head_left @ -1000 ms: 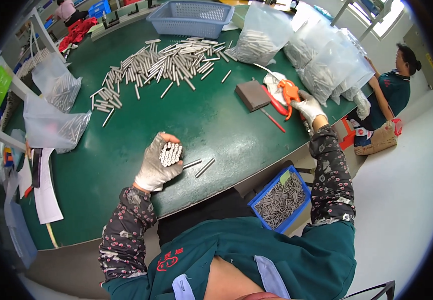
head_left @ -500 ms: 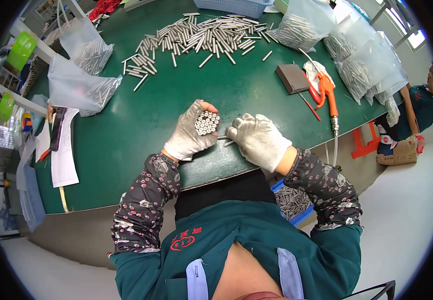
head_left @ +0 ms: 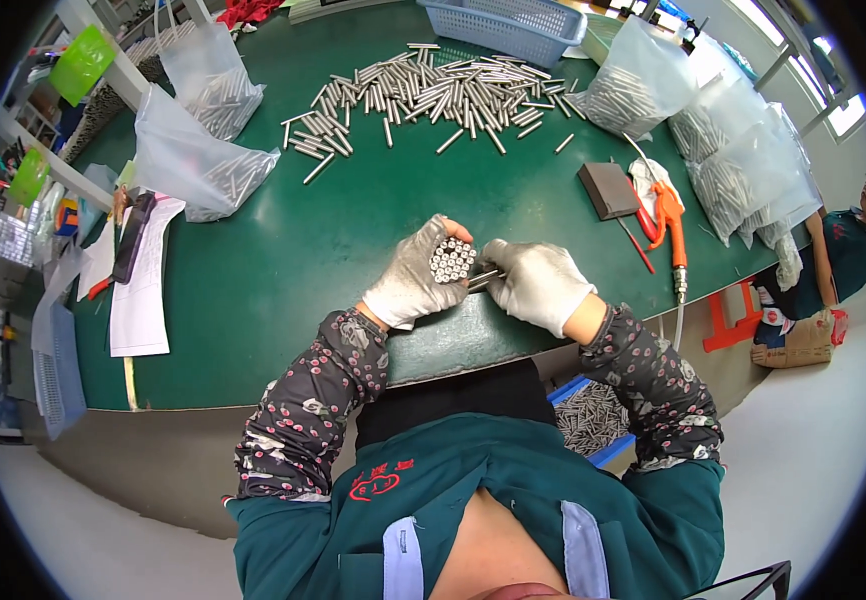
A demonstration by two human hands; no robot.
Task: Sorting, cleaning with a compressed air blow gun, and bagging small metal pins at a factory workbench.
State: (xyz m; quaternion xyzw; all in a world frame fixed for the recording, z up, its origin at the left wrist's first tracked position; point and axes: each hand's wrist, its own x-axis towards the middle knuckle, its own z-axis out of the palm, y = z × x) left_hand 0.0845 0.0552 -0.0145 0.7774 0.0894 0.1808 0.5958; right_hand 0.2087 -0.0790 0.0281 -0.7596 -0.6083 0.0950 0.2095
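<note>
My left hand [head_left: 409, 278], in a white work glove with bare fingertips, is closed around a bundle of short metal pins [head_left: 452, 261]. Their round ends face up toward me. Just to its right, my gloved right hand [head_left: 541, 287] pinches a few loose metal pins [head_left: 484, 281] that point toward the bundle. How many are hidden in its fingers I cannot tell. Both hands are above the near edge of the green table [head_left: 353, 240]. Farther back on the table lies a wide heap of the same pins [head_left: 443, 90].
Plastic bags of pins [head_left: 208, 175] stand at left, with more bags [head_left: 633, 85] at right. An orange air gun [head_left: 668, 215], a brown block [head_left: 607, 190] and a blue basket [head_left: 513, 28] are on the table. Below is a blue bin [head_left: 593, 415]. Another person [head_left: 843, 240] is at far right.
The whole view has shifted, so the table's contents appear farther right. My right hand has come slightly nearer the bundle, and the pins in its fingers now tilt differently.
</note>
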